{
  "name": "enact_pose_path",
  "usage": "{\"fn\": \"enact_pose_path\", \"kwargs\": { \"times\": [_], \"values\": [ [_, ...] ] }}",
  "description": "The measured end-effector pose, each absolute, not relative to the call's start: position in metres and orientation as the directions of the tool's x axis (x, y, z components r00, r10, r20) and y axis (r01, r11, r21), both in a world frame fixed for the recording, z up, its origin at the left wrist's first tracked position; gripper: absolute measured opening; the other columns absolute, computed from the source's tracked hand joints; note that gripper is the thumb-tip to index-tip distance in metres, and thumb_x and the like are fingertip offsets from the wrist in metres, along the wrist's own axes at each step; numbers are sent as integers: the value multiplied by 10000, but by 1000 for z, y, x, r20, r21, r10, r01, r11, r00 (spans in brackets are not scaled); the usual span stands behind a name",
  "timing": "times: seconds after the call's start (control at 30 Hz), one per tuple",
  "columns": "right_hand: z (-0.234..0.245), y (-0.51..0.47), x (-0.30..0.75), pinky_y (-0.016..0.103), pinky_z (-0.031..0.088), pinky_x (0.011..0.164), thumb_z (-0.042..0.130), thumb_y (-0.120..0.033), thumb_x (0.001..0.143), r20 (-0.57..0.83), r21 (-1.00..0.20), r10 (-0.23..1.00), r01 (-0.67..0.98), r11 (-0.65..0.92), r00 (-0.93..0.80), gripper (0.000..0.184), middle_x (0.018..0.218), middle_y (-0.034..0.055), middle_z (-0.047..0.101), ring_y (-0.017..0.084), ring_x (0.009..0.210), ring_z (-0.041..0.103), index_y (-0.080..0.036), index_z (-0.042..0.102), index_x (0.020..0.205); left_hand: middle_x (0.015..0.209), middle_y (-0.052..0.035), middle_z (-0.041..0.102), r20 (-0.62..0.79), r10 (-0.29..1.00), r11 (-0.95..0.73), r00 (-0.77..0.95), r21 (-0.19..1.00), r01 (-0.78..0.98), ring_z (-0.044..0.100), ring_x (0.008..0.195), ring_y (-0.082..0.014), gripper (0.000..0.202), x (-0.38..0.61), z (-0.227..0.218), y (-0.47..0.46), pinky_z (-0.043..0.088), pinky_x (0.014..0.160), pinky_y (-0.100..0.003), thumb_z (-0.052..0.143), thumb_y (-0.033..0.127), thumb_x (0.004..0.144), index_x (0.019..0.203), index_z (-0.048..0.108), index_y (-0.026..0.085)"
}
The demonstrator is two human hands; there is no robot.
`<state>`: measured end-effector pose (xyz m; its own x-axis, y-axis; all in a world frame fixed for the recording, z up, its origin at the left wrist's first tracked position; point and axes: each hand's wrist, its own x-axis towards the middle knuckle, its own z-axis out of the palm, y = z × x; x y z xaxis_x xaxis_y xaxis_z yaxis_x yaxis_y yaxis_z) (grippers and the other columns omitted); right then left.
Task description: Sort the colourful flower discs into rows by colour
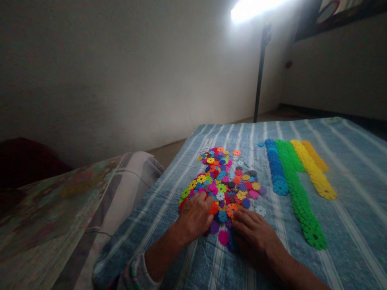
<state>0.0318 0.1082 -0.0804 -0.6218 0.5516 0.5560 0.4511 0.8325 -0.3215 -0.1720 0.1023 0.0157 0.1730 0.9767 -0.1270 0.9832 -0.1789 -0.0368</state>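
Observation:
A pile of colourful notched plastic discs [221, 188] lies on the striped blue cloth. My left hand [195, 214] rests at the near left of the pile, its fingers curled down over the discs. An orange disc [213, 208] shows beside its index finger and thumb; whatever is under the fingers is hidden. Across from it, my right hand [254, 230] lies palm down at the pile's near right edge, fingers stretched over the discs. Between the hands are a magenta disc [223, 237] and a purple disc [214, 226].
To the right lie overlapping rows of blue discs [274, 167], green discs [298, 197], yellow discs [316, 173] and orange-yellow discs [316, 156]. A lit lamp on a black stand [260, 76] rises behind the cloth-covered surface [350, 173]. A patterned covering [60, 205] is at left.

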Motion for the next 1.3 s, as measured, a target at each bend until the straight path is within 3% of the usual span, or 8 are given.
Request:
{"fn": "enact_pose_path", "kwargs": {
  "times": [0.17, 0.3, 0.57, 0.73, 0.87, 1.1, 1.3],
  "values": [
    [-84, 108, 31, 414, 494, 920, 583, -149, 830, 546, -324, 562, 462, 825, -621, 256, 1149, 65, 656, 260, 1137, 567, -215, 606, 1076, 1029, -119, 592, -144, 979, -158, 147, -65, 985, 557, 1006, -272, 156, -168, 15, 103, 470, 871, -404, 530, 148, 778, 922, 579, 184],
    [-85, 107, 31, 414, 490, 925, 589, -171, 838, 537, -325, 568, 468, 822, -624, 244, 1133, 70, 653, 248, 1126, 574, -226, 604, 1075, 967, -84, 608, -108, 975, -196, 194, -11, 980, 569, 955, -228, 95, -173, 14, 105, 475, 859, -359, 502, 142, 807, 857, 559, 200],
    [-81, 108, 32, 411, 502, 910, 564, -162, 836, 550, -318, 561, 466, 826, -619, 231, 1119, 78, 656, 246, 1105, 588, -225, 609, 1053, 830, -18, 652, -35, 959, -260, 280, 278, 925, 600, 828, -161, 109, -192, 18, 122, 473, 804, -267, 521, 113, 740, 775, 589, 190],
    [-75, 107, 32, 404, 501, 908, 549, -153, 836, 534, -335, 566, 458, 823, -627, 226, 1108, 85, 655, 239, 1092, 591, -223, 607, 1043, 1013, -2, 705, 71, 984, -180, 166, 459, 870, 637, 932, -168, 291, -198, 26, 130, 491, 853, -263, 563, 136, 703, 965, 668, 211],
    [-74, 105, 32, 407, 496, 899, 540, -129, 835, 539, -351, 572, 453, 820, -618, 229, 1077, 67, 655, 237, 1064, 589, -224, 601, 1034, 1124, -17, 694, 42, 986, -157, 161, 556, 816, 638, 1003, -182, 398, -184, 23, 132, 496, 904, -285, 611, 173, 714, 1108, 656, 200],
    [-80, 106, 36, 397, 473, 827, 450, -146, 913, 605, -389, 666, 567, 726, -436, 166, 951, 91, 612, 229, 946, 560, -196, 583, 827, 1172, -35, 665, 22, 910, -369, 413, 495, 787, 590, 1115, -183, 429, -148, 1, 137, 450, 998, -329, 569, 113, 759, 1178, 596, 203],
    [-78, 108, 37, 351, 423, 744, 420, -140, 924, 583, -438, 687, 543, 716, -434, 193, 837, 58, 575, 194, 803, 511, -196, 556, 799, 1109, -72, 627, -40, 877, -446, 480, 304, 842, 556, 1085, -209, 282, -142, -1, 134, 446, 970, -342, 490, 126, 823, 1082, 576, 199]
  ]
}}
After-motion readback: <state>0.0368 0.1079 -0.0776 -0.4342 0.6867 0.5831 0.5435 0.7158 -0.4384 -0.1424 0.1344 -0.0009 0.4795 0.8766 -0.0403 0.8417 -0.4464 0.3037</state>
